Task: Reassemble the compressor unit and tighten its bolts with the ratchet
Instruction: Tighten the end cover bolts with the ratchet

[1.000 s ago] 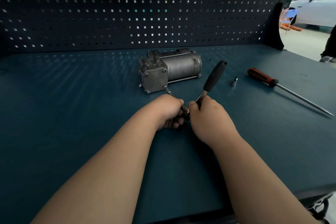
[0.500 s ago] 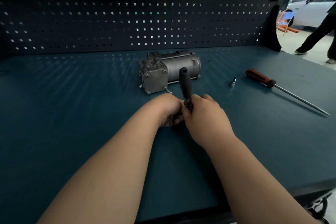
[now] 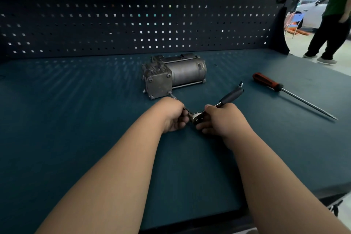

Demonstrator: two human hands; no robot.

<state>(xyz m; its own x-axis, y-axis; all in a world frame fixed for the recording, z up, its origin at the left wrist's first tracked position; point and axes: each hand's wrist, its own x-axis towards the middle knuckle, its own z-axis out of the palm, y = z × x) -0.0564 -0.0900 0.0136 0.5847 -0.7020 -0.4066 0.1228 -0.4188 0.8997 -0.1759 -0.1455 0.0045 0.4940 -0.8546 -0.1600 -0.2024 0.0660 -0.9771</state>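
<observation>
- tightening the bolt at the lower near corner of the compressor unit (image 3: 182, 74), which lies on the surface (image 3: 76, 119) just beyond both hands.
- left hand (image 3: 173, 115): fingers curled round the extension bar (image 3: 173, 97) that runs up to that corner. it should hold the bar in line with the bolt so the bit does not cam out.
- right hand (image 3: 222, 119): fingers and thumb wrapped round the ratchet (image 3: 230, 97) close to its head, with the handle pointing away to the right of the compressor. a grip further out on the handle would give more leverage, in short, even swings.
- count: one compressor, one ratchet, one extension bar, three bolt heads plain on the end plate.
- right of the compressor: one screwdriver (image 3: 266, 81) and one small socket bit (image 3: 240, 83).
</observation>
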